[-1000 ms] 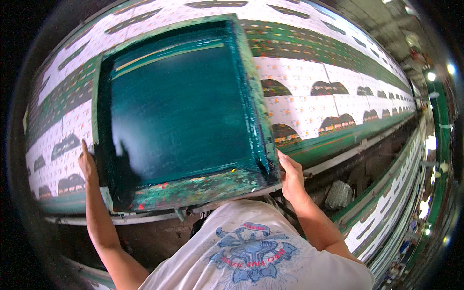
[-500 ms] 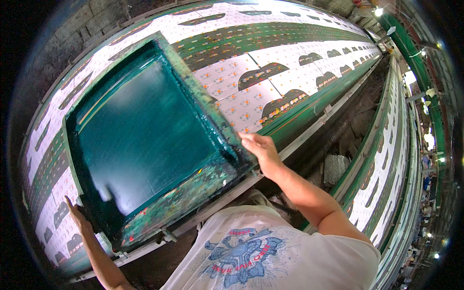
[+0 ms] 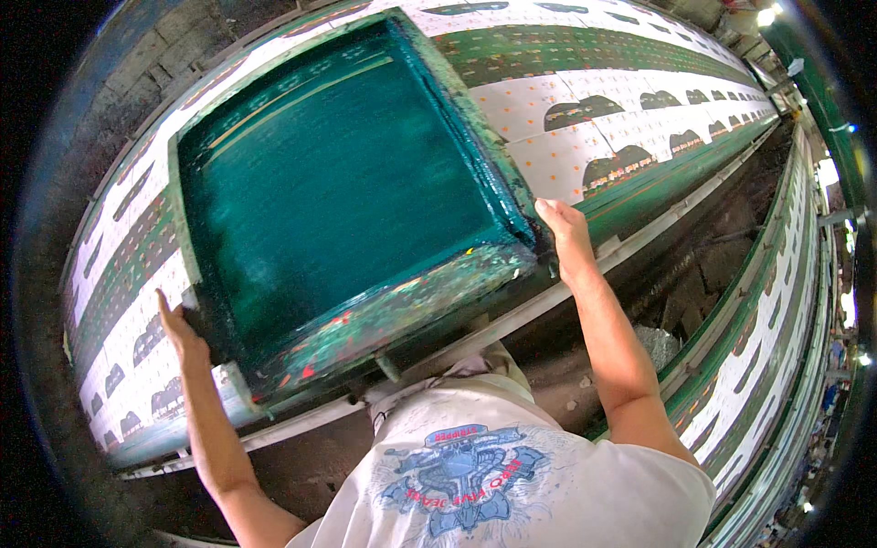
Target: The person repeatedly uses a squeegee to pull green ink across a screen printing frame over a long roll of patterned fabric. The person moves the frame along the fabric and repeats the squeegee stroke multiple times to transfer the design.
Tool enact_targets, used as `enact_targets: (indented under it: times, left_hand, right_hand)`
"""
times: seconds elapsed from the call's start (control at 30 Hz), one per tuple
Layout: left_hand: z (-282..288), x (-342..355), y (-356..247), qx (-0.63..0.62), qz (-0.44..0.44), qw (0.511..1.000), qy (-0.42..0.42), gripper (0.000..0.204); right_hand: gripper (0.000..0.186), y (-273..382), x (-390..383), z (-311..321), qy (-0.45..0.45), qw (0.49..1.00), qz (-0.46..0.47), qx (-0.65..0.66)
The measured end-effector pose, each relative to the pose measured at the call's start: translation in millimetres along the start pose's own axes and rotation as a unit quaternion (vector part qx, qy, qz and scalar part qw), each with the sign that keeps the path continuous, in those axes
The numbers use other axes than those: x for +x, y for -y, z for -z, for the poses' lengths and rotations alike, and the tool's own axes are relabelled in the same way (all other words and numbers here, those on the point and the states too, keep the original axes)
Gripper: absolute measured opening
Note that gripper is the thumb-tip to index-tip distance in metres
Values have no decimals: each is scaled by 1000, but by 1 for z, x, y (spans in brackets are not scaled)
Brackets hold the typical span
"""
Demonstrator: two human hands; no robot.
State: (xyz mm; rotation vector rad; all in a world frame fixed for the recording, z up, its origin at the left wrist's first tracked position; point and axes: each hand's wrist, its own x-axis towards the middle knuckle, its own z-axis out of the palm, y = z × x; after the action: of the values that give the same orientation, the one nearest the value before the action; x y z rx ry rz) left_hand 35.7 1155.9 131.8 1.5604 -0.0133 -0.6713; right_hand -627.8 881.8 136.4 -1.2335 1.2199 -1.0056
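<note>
Between my hands is a large screen printing frame (image 3: 420,288), its wooden rim smeared with green, red and yellow paint. Dark teal mesh (image 3: 338,192) fills it, with wet-looking teal ink along the inner edges. My left hand (image 3: 186,340) is closed at the frame's left side, thumb up and the other fingers hidden behind the rim. At the near right corner, my right hand (image 3: 568,239) grips the edge, fingertips partly out of sight. Underneath and beyond lies white printed fabric (image 3: 525,100) with dark curved shapes and small orange motifs.
The long printing table (image 3: 676,173) runs away to the far right, a pale rail (image 3: 639,233) along its near edge. Across a dark aisle stands a second long table (image 3: 731,402) with similar printed pieces. A crumpled silvery bundle (image 3: 656,347) lies in the aisle.
The frame has shifted up and to the right in the picture, both hands moving with it. The bright reflection on the mesh has mostly gone.
</note>
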Motion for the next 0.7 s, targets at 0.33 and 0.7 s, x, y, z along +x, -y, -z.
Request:
enact_targets:
  times: [0.33,0.7]
  left_hand:
    - [-216,-108,79,-11,-57,996,-73,75]
    - [-291,-160,119,-30,-58,996,-68,70]
  right_hand:
    - [36,-15,96,182,-117,988,-77,-60]
    - [31,-28,139,260,-145,986,-76,-37]
